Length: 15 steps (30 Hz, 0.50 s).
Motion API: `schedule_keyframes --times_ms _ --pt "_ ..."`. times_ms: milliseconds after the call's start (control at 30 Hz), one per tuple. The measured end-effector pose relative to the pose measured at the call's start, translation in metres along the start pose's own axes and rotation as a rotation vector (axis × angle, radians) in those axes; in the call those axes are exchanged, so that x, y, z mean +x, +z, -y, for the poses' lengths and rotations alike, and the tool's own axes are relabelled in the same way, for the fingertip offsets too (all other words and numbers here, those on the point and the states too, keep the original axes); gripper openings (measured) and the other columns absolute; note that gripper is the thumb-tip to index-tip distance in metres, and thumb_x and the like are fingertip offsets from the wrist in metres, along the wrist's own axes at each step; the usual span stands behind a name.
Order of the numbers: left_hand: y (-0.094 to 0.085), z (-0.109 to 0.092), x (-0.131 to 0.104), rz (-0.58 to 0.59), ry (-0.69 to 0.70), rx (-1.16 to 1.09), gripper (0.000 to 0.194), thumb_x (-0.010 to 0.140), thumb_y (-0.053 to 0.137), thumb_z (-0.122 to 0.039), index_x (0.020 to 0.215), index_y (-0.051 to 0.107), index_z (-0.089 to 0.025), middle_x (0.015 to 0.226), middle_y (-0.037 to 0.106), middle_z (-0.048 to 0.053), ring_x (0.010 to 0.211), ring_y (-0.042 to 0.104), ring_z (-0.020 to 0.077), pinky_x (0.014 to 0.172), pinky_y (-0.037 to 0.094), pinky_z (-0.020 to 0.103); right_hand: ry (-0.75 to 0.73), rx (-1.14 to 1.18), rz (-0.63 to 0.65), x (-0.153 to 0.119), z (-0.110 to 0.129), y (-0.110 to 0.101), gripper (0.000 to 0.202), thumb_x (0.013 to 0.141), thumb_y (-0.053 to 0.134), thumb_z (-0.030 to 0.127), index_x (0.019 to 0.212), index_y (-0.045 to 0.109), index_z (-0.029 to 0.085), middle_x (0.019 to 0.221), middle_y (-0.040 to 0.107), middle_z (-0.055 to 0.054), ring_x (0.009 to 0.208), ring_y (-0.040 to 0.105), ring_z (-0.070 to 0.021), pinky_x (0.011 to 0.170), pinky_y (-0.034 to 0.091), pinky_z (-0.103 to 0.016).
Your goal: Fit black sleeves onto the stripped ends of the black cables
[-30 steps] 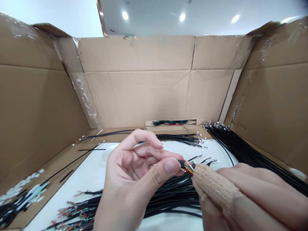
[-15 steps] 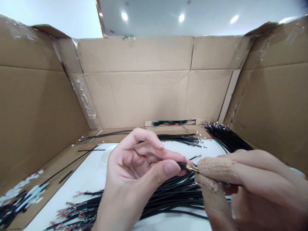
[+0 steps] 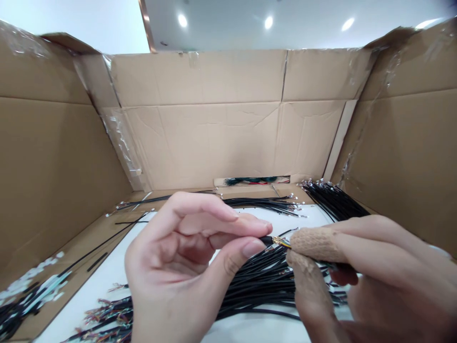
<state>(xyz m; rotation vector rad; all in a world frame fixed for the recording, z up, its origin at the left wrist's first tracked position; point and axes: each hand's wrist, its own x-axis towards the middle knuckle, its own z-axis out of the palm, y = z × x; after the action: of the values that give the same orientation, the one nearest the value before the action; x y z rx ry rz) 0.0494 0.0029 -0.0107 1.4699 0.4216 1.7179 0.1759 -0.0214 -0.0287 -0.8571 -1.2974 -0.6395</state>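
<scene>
In the middle of the head view, my left hand [image 3: 193, 267] pinches a black cable [image 3: 266, 240] between thumb and fingers, close to its stripped end. Thin yellow, gold and dark wires [image 3: 282, 242] come out of that end. My right hand [image 3: 378, 267], with tan wrapping on the thumb and index finger, closes its tips on these wires. Something dark with a greenish edge shows under the right index finger; what it is I cannot make out. Below both hands lies a thick bundle of black cables [image 3: 264, 286], with frayed coloured wire ends [image 3: 110, 312] at its left.
Cardboard walls [image 3: 214, 138] enclose a white work surface [image 3: 89, 286]. More black cables with small white connectors [image 3: 271, 205] lie at the back, and a dense bundle [image 3: 333, 200] at the back right. White pieces [image 3: 32, 276] and dark cable lengths [image 3: 14, 305] lie at the left.
My left hand has shifted left and its fingers have straightened somewhat along the cable. More of the coloured wires shows between the hands. My right hand keeps its pinch, slightly farther left.
</scene>
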Motion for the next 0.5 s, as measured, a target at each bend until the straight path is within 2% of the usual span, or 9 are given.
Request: schedule_keyframes --times_ms 233,333,500 --pt "0.0027 -0.004 -0.0013 -0.036 0.046 0.087 0.029 0.075 0.075 0.003 0.082 0.07 -0.025 0.077 0.077 -0.009 0.072 0.074 0.0081 0.073 0.061 0.009 0.022 -0.01 0.077 0.0034 0.0033 -0.0031 0.023 0.069 0.065 0.004 0.082 0.063 0.023 0.066 0.069 0.007 0.043 0.056 -0.004 0.035 0.04 -0.016" --pt "0.0044 -0.007 -0.0012 -0.067 0.049 0.146 0.027 0.072 0.079 0.001 0.08 0.071 -0.023 0.074 0.076 -0.008 0.072 0.074 0.0093 0.072 0.061 0.011 0.028 0.009 0.108 0.0014 0.0026 -0.0063 0.025 0.07 0.066 0.006 0.088 0.065 0.024 0.066 0.068 0.006 0.042 0.054 -0.0048 0.033 0.037 -0.017" --pt "0.0023 -0.0076 -0.0033 -0.054 0.096 0.246 0.02 0.074 0.08 -0.005 0.08 0.074 -0.023 0.075 0.076 -0.007 0.07 0.073 0.0098 0.07 0.061 0.012 0.042 0.021 0.183 0.0024 0.0014 -0.0088 0.02 0.074 0.065 0.007 0.085 0.064 0.024 0.06 0.063 0.005 0.04 0.049 -0.0065 0.033 0.036 -0.021"
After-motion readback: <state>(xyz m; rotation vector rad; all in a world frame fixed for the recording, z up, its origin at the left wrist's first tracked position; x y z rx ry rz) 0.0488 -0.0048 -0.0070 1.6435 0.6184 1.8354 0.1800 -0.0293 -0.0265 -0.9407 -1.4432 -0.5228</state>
